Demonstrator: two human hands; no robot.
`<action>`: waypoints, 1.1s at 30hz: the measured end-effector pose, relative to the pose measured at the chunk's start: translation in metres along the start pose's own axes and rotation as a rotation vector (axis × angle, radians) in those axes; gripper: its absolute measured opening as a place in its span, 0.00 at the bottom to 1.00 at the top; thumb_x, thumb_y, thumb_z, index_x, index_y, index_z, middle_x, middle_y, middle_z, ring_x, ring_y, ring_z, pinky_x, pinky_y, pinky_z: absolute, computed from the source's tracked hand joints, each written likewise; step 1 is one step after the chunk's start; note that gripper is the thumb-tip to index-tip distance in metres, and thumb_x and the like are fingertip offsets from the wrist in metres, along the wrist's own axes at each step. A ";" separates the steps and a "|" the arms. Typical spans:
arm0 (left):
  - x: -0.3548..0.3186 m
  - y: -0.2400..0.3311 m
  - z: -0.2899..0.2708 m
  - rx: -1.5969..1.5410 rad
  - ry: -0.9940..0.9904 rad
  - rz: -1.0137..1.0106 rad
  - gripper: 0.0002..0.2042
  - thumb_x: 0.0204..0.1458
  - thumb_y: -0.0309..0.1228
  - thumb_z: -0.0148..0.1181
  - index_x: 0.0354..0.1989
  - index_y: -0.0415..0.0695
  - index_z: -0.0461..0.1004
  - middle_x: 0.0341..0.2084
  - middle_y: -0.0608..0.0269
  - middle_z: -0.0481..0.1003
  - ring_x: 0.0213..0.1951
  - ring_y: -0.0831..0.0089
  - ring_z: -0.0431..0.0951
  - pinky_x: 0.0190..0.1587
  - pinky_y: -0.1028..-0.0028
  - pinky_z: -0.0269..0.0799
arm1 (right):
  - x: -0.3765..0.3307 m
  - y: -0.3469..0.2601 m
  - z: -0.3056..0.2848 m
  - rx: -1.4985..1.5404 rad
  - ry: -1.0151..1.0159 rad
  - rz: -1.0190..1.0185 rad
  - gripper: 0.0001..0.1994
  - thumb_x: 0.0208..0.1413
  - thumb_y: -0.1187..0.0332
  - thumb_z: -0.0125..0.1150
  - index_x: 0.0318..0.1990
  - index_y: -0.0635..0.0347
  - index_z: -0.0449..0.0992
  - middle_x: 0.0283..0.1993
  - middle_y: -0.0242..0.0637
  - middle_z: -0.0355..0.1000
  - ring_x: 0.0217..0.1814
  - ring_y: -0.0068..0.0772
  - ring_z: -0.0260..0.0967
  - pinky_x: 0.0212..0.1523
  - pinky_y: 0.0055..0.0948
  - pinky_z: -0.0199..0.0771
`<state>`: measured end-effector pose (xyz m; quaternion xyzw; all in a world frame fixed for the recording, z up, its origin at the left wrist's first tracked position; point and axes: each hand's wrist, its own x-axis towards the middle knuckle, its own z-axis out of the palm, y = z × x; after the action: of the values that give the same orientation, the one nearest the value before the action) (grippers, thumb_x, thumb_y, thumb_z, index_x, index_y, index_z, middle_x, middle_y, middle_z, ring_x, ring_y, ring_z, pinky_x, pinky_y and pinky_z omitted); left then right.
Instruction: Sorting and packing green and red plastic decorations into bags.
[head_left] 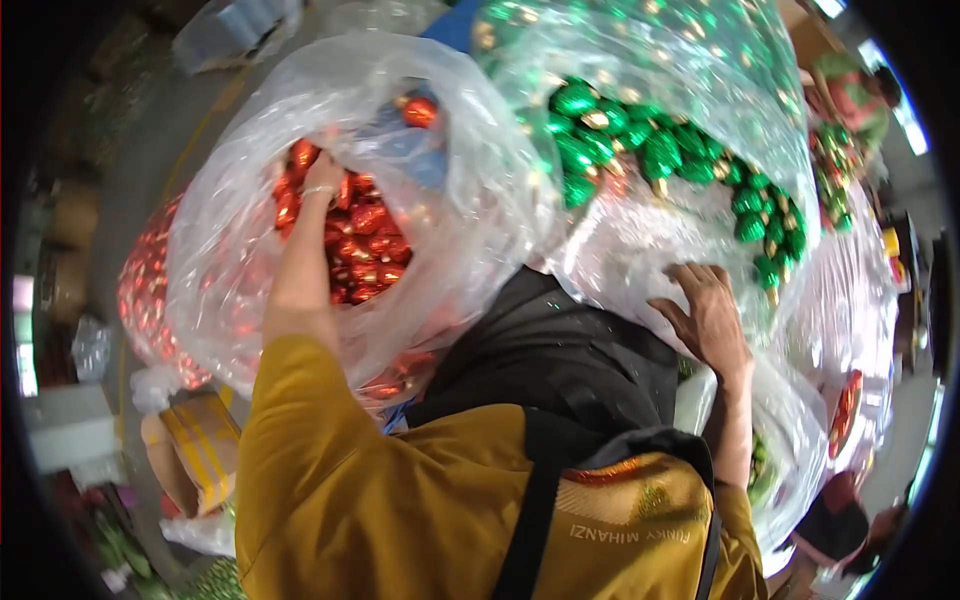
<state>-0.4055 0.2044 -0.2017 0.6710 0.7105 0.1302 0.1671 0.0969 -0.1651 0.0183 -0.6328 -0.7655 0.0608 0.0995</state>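
Observation:
My left hand (pixel 322 178) reaches down into a big clear plastic bag (pixel 230 240) among shiny red baubles (pixel 365 240). Its fingers are partly hidden there, so I cannot see whether they grip one. A single orange-red bauble (pixel 419 112) lies apart near the bag's far side. On the right, my right hand (pixel 705 310) hovers over crumpled clear plastic with thumb and fingers apart, holding nothing. Beyond it, a second clear bag (pixel 650 50) contains shiny green baubles (pixel 660 155) with gold-coloured tips.
A taped cardboard box (pixel 200 450) stands at the lower left, beside the bags. Another clear bag (pixel 790 420) sits close to my right forearm. At the far right, a person (pixel 850 95) is beside more red, green and gold baubles (pixel 832 165).

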 end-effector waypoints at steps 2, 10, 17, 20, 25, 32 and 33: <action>-0.018 -0.020 0.023 0.033 -0.158 0.203 0.21 0.58 0.40 0.40 0.56 0.40 0.61 0.53 0.39 0.65 0.54 0.46 0.65 0.55 0.58 0.63 | 0.000 0.001 0.003 -0.017 0.016 -0.018 0.18 0.46 0.62 0.64 0.41 0.61 0.71 0.36 0.43 0.69 0.41 0.47 0.65 0.49 0.38 0.61; -0.161 0.064 -0.029 0.067 0.121 0.303 0.16 0.49 0.38 0.61 0.41 0.41 0.71 0.31 0.49 0.77 0.32 0.52 0.77 0.36 0.60 0.71 | -0.021 0.009 -0.016 -0.025 0.215 0.028 0.14 0.47 0.66 0.62 0.40 0.60 0.70 0.37 0.39 0.69 0.45 0.43 0.65 0.51 0.38 0.59; -0.202 0.339 -0.049 -0.174 0.124 1.225 0.08 0.50 0.29 0.55 0.34 0.37 0.70 0.30 0.50 0.74 0.34 0.55 0.76 0.35 0.61 0.70 | -0.078 0.015 -0.020 -0.028 0.417 0.141 0.11 0.48 0.67 0.64 0.36 0.62 0.72 0.37 0.39 0.70 0.44 0.41 0.67 0.50 0.37 0.62; -0.156 0.373 0.020 0.254 0.056 1.434 0.07 0.50 0.27 0.52 0.35 0.38 0.72 0.34 0.48 0.75 0.36 0.48 0.75 0.37 0.61 0.71 | -0.115 0.031 -0.034 -0.073 0.369 0.269 0.09 0.50 0.68 0.62 0.36 0.62 0.73 0.36 0.41 0.71 0.42 0.44 0.68 0.47 0.37 0.64; -0.121 0.422 0.059 0.910 -0.201 1.292 0.07 0.44 0.29 0.54 0.27 0.38 0.75 0.31 0.42 0.75 0.37 0.48 0.76 0.41 0.55 0.72 | -0.266 0.082 -0.036 -0.084 0.120 0.968 0.11 0.52 0.63 0.60 0.37 0.62 0.73 0.35 0.46 0.72 0.39 0.49 0.70 0.41 0.39 0.68; -0.100 0.402 0.050 1.201 -0.401 1.278 0.14 0.34 0.22 0.59 0.34 0.39 0.73 0.33 0.44 0.74 0.39 0.49 0.75 0.42 0.57 0.72 | -0.354 0.108 0.040 -0.089 -0.097 1.417 0.19 0.51 0.57 0.60 0.43 0.62 0.69 0.34 0.51 0.73 0.42 0.53 0.71 0.42 0.46 0.70; -0.095 0.393 0.044 1.096 -0.433 1.291 0.15 0.33 0.22 0.58 0.35 0.40 0.71 0.33 0.45 0.74 0.40 0.48 0.74 0.43 0.57 0.71 | -0.355 0.114 0.052 -0.075 -0.093 1.400 0.19 0.51 0.57 0.60 0.43 0.62 0.69 0.34 0.51 0.73 0.42 0.53 0.71 0.42 0.46 0.70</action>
<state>-0.0254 0.1342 -0.0749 0.9383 0.1069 -0.2907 -0.1540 0.2573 -0.4896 -0.0837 -0.9766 -0.1834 0.1109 -0.0179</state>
